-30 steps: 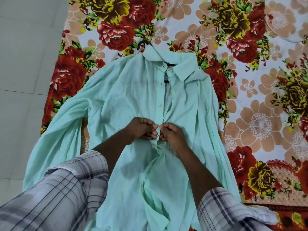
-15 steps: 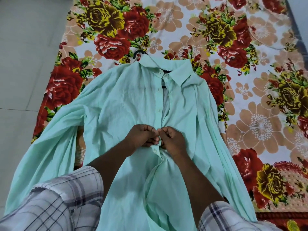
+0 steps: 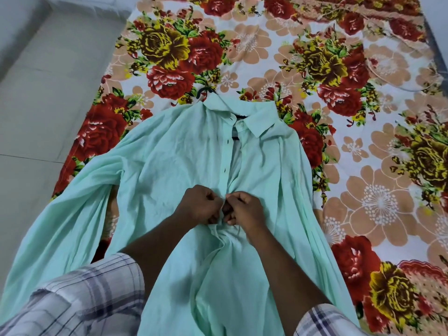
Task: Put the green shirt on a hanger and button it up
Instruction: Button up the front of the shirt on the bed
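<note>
From my feed I look down on a pale tiled floor (image 3: pixel 38 122) along the left, with a bed covered by a floral sheet (image 3: pixel 378 151) of red, yellow and peach blooms filling the rest of the view. The green shirt (image 3: pixel 169 166) lies front-up across that sheet, collar toward the far end, its sleeves spread out to both sides and the left-hand sleeve draping off the sheet's edge toward the floor. The collar (image 3: pixel 257 117) sits open, and the front placket gapes from the collar down to where I see the hands, with two small dark buttonholes showing along its edge. Checked sleeves (image 3: pixel 92 294) cover the upper arms at the bottom of the frame, both forearms bare above them.

The left hand (image 3: pixel 200 204) is curled tight, fingers pinching the shirt's left placket edge at mid-chest. The right hand (image 3: pixel 244 209) meets it, fingertips touching, closed narrowly on the opposite edge of the same green shirt; I cannot make out the button itself between them. The fabric bunches just below the hands. A dark hanger (image 3: pixel 204 89) shows only as a hook poking out beyond the collar, with a sliver of it inside the neck opening.
</note>
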